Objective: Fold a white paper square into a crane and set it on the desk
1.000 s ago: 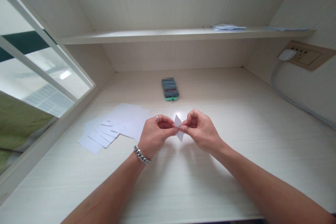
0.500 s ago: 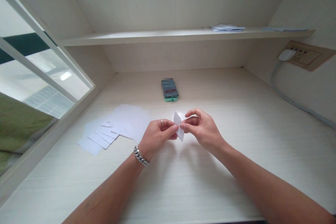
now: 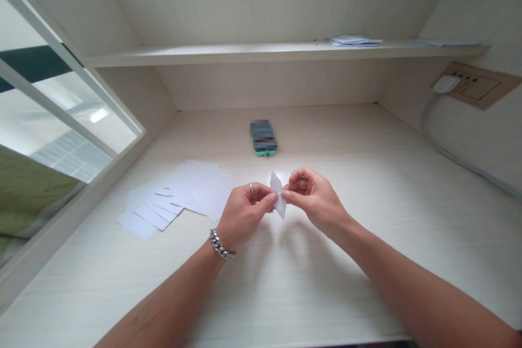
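Both hands are pinching a small folded white paper piece (image 3: 278, 194) just above the pale wooden worktop (image 3: 367, 185): left hand (image 3: 244, 212) grips its left edge, right hand (image 3: 314, 201) its right. Loose white paper sheets (image 3: 179, 196) lie spread out nearby on the left.

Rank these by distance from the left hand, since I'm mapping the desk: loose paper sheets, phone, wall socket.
From the left hand:
1. Loose paper sheets, just to its left on the desk.
2. Phone, beyond it, mid-desk.
3. Wall socket, far right wall.
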Action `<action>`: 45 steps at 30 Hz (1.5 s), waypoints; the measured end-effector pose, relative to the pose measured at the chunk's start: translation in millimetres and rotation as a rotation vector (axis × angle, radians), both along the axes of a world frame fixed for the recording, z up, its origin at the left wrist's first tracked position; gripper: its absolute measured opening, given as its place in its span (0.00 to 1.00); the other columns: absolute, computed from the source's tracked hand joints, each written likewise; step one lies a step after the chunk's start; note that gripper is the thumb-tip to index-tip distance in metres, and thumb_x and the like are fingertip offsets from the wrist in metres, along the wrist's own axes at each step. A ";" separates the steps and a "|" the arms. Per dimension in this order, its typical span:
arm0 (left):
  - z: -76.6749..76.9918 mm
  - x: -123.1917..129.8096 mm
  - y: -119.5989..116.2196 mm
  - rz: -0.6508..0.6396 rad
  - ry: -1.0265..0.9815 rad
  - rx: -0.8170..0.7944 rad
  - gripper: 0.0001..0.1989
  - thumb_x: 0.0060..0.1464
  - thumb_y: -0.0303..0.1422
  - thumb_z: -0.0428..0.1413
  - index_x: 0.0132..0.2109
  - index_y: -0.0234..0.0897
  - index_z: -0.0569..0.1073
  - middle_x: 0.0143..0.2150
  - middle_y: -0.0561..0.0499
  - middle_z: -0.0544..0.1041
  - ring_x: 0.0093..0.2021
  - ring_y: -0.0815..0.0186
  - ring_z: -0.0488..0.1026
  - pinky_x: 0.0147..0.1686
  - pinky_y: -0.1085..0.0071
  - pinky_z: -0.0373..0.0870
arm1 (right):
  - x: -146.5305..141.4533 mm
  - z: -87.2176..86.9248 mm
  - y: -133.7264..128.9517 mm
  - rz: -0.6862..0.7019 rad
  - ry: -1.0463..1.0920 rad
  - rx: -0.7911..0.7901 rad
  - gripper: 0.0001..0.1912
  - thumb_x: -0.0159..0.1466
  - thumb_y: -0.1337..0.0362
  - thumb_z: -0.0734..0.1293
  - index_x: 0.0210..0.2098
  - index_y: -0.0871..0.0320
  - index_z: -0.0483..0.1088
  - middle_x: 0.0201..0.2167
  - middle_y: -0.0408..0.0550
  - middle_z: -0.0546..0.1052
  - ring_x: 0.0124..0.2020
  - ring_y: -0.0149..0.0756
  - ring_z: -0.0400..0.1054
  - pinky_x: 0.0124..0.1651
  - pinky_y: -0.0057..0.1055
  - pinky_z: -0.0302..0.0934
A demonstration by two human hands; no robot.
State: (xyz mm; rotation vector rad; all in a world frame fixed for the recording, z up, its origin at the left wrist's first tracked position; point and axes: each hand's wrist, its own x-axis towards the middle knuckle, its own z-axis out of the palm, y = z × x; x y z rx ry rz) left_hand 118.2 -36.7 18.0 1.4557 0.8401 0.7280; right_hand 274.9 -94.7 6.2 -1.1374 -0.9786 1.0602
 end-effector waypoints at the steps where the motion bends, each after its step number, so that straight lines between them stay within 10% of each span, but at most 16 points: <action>1: -0.5 0.1 -0.2 0.008 0.010 0.029 0.07 0.48 0.33 0.62 0.29 0.32 0.76 0.24 0.51 0.76 0.26 0.70 0.71 0.28 0.74 0.69 | -0.4 0.3 -0.1 0.007 -0.001 0.002 0.14 0.54 0.65 0.73 0.35 0.58 0.64 0.28 0.43 0.75 0.31 0.33 0.71 0.37 0.34 0.64; 37: 4.1 -0.6 -3.8 0.039 -0.033 0.076 0.08 0.51 0.33 0.61 0.32 0.31 0.78 0.26 0.49 0.79 0.27 0.68 0.75 0.32 0.72 0.73 | -1.4 3.4 1.7 0.007 0.155 -0.007 0.17 0.51 0.61 0.76 0.34 0.59 0.68 0.27 0.44 0.76 0.30 0.34 0.71 0.36 0.33 0.65; 45: -2.7 -2.5 2.1 -0.085 -0.142 -0.031 0.15 0.50 0.37 0.64 0.43 0.33 0.79 0.40 0.44 0.81 0.38 0.62 0.77 0.36 0.70 0.74 | -1.8 8.9 -0.2 0.113 0.311 -0.071 0.19 0.48 0.59 0.78 0.28 0.57 0.65 0.23 0.39 0.72 0.26 0.30 0.68 0.34 0.31 0.64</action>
